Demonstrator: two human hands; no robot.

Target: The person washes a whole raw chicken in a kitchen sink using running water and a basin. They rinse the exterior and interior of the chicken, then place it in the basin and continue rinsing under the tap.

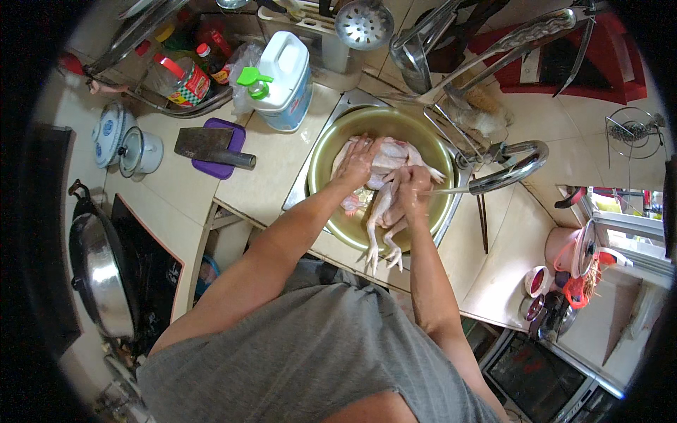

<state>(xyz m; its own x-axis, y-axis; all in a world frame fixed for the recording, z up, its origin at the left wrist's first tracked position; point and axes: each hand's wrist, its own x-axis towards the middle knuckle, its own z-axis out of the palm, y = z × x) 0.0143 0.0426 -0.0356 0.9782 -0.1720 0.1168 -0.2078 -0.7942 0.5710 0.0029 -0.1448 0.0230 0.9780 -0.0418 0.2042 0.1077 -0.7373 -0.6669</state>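
Observation:
A plucked whole chicken (389, 158) lies in a large gold-coloured metal basin (317, 209) set in the sink. Its feet (393, 254) hang over the near rim, and its head (351, 203) is low on the left side. My left hand (357, 161) lies flat on the carcass with the fingers stretched out. My right hand (415, 185) is curled tightly against the bird by the upper leg, its fingertips hidden. From the curved metal faucet (508, 169) on the right, a stream of water runs onto my right hand. Both hands look wet.
Left of the sink, a cleaver (211, 148) lies on a purple tray (225, 170). A large white-and-blue jug (285, 84) with a green pump stands behind it. Chopsticks (482, 222) lie to the right. Ladles and a skimmer (365, 24) hang overhead. A wok (100, 269) stands far left.

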